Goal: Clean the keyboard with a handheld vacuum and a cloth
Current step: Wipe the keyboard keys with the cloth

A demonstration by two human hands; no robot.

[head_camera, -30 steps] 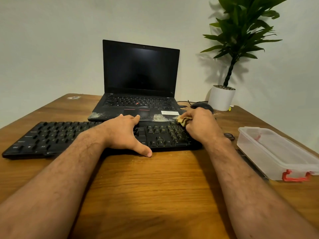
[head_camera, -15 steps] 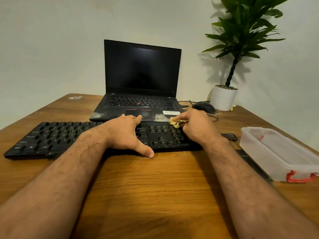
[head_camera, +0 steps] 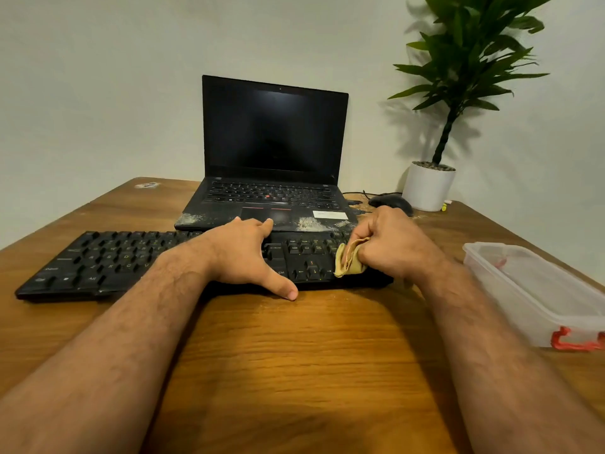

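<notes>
A black keyboard [head_camera: 108,260] lies across the wooden table in front of a laptop. My left hand [head_camera: 242,253] rests flat on the keyboard's middle, fingers reaching over its far edge and thumb on the table at its near edge. My right hand [head_camera: 393,247] grips a folded yellow cloth [head_camera: 348,260] and holds it against the keys at the keyboard's right end, by the arrow keys. No handheld vacuum is in view.
An open black laptop [head_camera: 275,152] with dusty palm rests stands behind the keyboard. A black mouse [head_camera: 389,202] and a potted plant [head_camera: 429,186] sit at the back right. A clear plastic box [head_camera: 537,290] with red clasps lies at the right.
My right hand has drawn the cloth from the keyboard's far right edge toward me, down to the arrow keys. My left hand has stayed in place on the keyboard.
</notes>
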